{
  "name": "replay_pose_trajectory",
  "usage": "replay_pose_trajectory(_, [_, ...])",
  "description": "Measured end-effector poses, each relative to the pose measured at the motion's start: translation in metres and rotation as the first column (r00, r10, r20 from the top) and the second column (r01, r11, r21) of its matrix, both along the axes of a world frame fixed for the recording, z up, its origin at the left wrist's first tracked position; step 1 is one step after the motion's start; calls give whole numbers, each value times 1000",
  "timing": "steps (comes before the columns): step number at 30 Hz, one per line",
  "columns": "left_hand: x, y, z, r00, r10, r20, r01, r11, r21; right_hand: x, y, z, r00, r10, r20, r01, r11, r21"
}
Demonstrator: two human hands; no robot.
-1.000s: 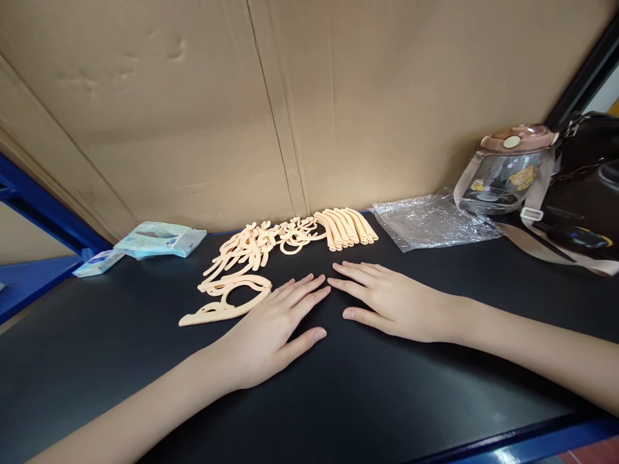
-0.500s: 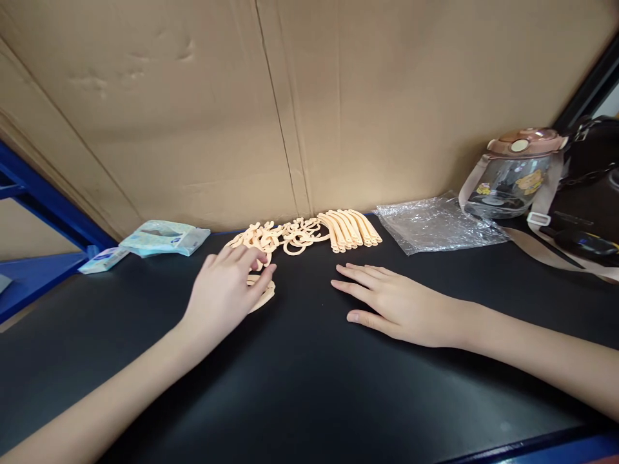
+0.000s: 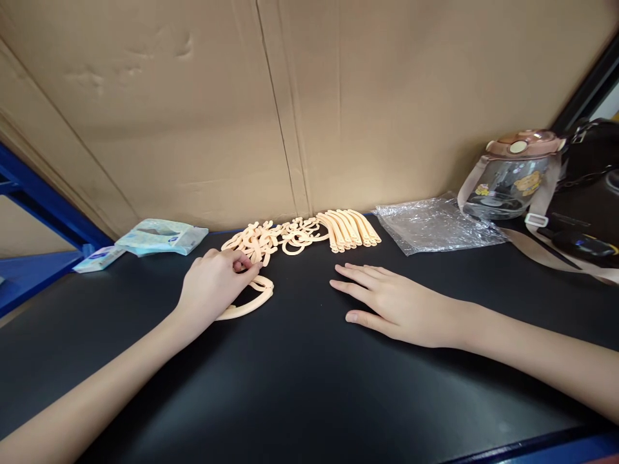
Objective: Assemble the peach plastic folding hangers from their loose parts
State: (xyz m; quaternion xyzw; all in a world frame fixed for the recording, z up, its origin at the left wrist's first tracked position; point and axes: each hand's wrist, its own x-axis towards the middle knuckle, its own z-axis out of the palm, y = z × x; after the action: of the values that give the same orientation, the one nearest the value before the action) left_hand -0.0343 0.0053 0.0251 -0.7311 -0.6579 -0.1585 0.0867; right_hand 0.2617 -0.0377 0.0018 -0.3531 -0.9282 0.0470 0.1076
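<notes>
My left hand [image 3: 215, 280] is closed in a pinch, its fingertips curled in at the front edge of a pile of small peach-coloured plastic pieces [image 3: 264, 238]. Whatever the fingers hold, if anything, is hidden. Partly under that hand lies a larger peach curved piece [image 3: 254, 304], which looks like part of a ring. My right hand [image 3: 391, 299] rests flat on the black table, fingers spread and holding nothing. Beyond it stands a neat stack of curved peach strips [image 3: 348, 230]. Loose hooked and ring-shaped pieces [image 3: 300, 235] lie between the pile and the stack.
A clear plastic bag [image 3: 435, 225] lies flat at the back right, beside a strapped water bottle [image 3: 512, 180] and a dark bag [image 3: 592, 183]. Tissue packs [image 3: 162, 237] sit at the back left. A cardboard wall [image 3: 207, 116] closes off the rear.
My left hand has drawn slightly left and its fingers have closed into a pinch, leaving more of the curved piece beneath in sight. My right hand has stayed still.
</notes>
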Motion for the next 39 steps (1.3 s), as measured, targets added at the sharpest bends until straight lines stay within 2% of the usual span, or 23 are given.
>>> replay_pose_trajectory(9, [-1,-1,5,974,137,181,-139,990,-5,0,-1,1,999,-8,54,8,1000,-1])
replay_pose_trajectory(12, [3,-4,8,952,115,282,-127,992,26,0,-1,2,999,-6,54,6,1000,-2])
replay_pose_trajectory(15, [12,-13,6,912,-31,409,-5,996,88,-1,-1,3,998,-12,55,12,1000,-10])
replay_pose_trajectory(17, [20,-23,3,898,-146,415,107,987,117,-2,-1,4,998,-12,60,13,1000,-10])
replay_pose_trajectory(20, [34,-42,-2,900,-286,329,269,958,96,-1,-1,3,998,-6,66,7,1000,-1])
replay_pose_trajectory(24, [47,-62,-3,863,-469,189,469,882,48,-1,0,-1,999,-4,34,3,1000,14])
replay_pose_trajectory(28, [48,-68,-2,794,-593,131,597,802,8,-1,1,-1,1000,17,15,-17,999,28])
replay_pose_trajectory(30, [46,-66,-1,780,-612,133,618,786,-6,-2,1,0,999,19,31,-20,999,28])
replay_pose_trajectory(31, [43,-63,0,782,-609,133,615,789,-8,-2,1,1,999,17,43,-18,999,27])
replay_pose_trajectory(33, [37,-54,2,823,-554,126,558,830,2,-2,0,2,998,11,63,-13,1000,25])
replay_pose_trajectory(36, [21,-34,6,934,-352,58,350,936,47,-2,0,1,998,13,61,-14,1000,21])
replay_pose_trajectory(39, [3,-13,11,981,-170,-89,175,983,55,-1,1,0,999,15,35,-16,1000,16])
